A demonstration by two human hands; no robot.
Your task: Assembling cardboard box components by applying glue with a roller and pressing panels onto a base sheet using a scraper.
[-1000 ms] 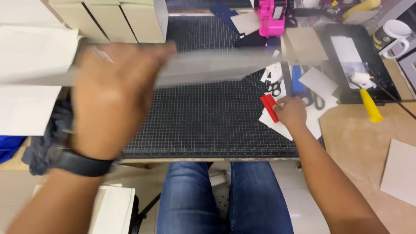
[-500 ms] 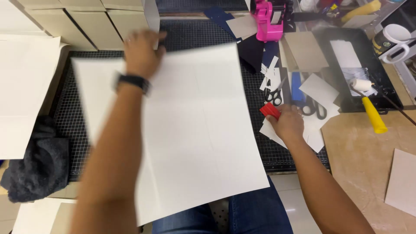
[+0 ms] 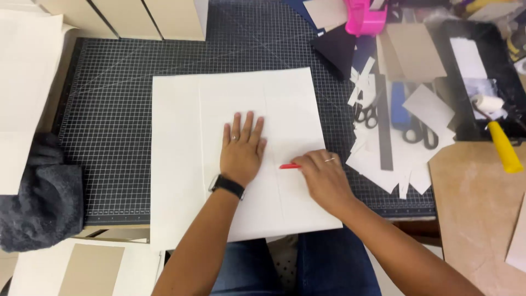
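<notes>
A large white sheet of paper (image 3: 181,159) lies flat on the black gridded cutting mat (image 3: 109,109), its near edge hanging over the table front. My left hand (image 3: 242,147) rests palm down on the middle of the sheet, fingers spread, a black watch on the wrist. My right hand (image 3: 323,178) sits on the sheet's right part and grips a thin red tool (image 3: 289,166), whose tip points left toward my left hand.
Paper scraps (image 3: 383,164), two pairs of scissors (image 3: 366,115), a black ruler (image 3: 384,137) and a pink tape dispenser (image 3: 364,16) crowd the mat's right side. A yellow-handled roller (image 3: 504,145) lies in a black tray. Beige boxes (image 3: 137,16) stand behind; grey cloth (image 3: 38,203) lies left.
My left hand laid the big sheet down on the mat and now presses it flat. My right hand moved left from the scrap pile onto the sheet with the red tool.
</notes>
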